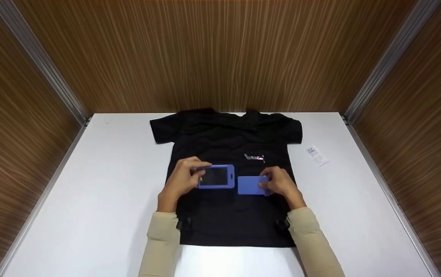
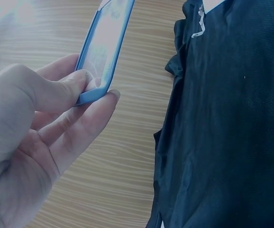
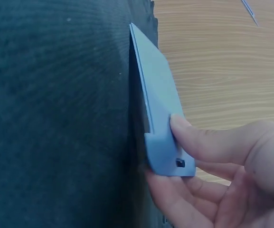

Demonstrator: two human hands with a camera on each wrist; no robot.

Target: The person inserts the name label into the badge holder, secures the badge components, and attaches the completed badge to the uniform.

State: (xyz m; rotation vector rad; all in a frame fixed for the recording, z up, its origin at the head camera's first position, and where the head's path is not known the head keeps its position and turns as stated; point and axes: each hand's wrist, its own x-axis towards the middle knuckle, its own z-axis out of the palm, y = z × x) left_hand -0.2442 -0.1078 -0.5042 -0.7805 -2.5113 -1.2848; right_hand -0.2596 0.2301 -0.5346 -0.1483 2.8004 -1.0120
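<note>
- Lying on the table [image 1: 120,161], a black T-shirt [image 1: 235,225] is spread flat.
- Above it, my left hand [image 1: 183,176] pinches a blue windowed case [image 1: 216,177].
- Just beside this case, my right hand [image 1: 280,182] pinches a flat blue piece [image 1: 249,185].

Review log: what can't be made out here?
White card: head view, print too small to read.
Silvery strip on black shirt: head view, too small to identify.
Far end of blue frame: left wrist view, cut off by top edge.
Right end of blue panel: head view, partly behind right hand.
</note>
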